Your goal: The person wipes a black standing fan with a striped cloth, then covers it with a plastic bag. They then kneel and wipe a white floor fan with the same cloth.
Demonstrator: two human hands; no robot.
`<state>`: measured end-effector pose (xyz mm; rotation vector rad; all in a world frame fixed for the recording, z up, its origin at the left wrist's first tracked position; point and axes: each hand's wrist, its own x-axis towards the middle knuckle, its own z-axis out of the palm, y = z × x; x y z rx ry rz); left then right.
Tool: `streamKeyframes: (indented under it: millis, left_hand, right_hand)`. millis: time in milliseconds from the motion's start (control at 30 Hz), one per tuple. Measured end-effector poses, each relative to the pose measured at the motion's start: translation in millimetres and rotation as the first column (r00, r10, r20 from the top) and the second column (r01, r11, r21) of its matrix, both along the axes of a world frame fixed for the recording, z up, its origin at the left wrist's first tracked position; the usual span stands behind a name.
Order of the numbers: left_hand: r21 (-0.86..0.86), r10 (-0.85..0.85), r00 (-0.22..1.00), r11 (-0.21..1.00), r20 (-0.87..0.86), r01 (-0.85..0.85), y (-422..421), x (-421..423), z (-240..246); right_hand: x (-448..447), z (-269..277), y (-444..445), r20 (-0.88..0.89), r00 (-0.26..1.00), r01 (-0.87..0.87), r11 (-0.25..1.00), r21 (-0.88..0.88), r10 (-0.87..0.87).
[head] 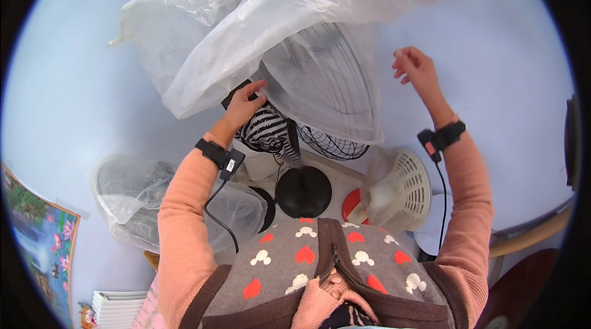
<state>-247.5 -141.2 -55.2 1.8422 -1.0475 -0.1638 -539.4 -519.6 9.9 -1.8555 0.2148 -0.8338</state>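
A large translucent plastic bag (258, 51) drapes over the head of a standing fan, its upper part billowing up against the wall. Through the film shows the fan's round grille (337, 144), whose bare black wires stick out below the bag's lower edge. Black-and-white striped fabric (268, 128) hangs behind the fan head, above the round black base (303, 192). At the bag's edge, my left hand (244, 105) has its thumb and fingers apart, just above the striped fabric. My right hand (415, 68) is in the air right of the bag, fingers loosely bent and holding nothing.
Another plastic-covered fan (138, 195) stands at the left. To the right is a bagged cream slatted appliance (406, 190) beside a red round base (352, 204). A pale blue wall (498, 98) rises behind. A curved wooden rail (531, 234) is at far right.
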Motion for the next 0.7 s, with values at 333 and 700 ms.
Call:
streamKeyframes:
  millis: [333,700]
  left_hand:
    - [0.127,0.277,0.891,0.931,0.359,-0.341,74.3,-90.4,-28.7]
    - [-0.050,0.412,0.700,0.878,0.583,-0.476,132.5,-127.3,-57.0]
  right_hand:
    - [-60.6,-106.5,92.4,0.040,0.998,-0.022,0.936,-0.352,0.038]
    - [-32.7,-145.3,88.9,0.056,0.996,-0.055,0.965,-0.256,0.072]
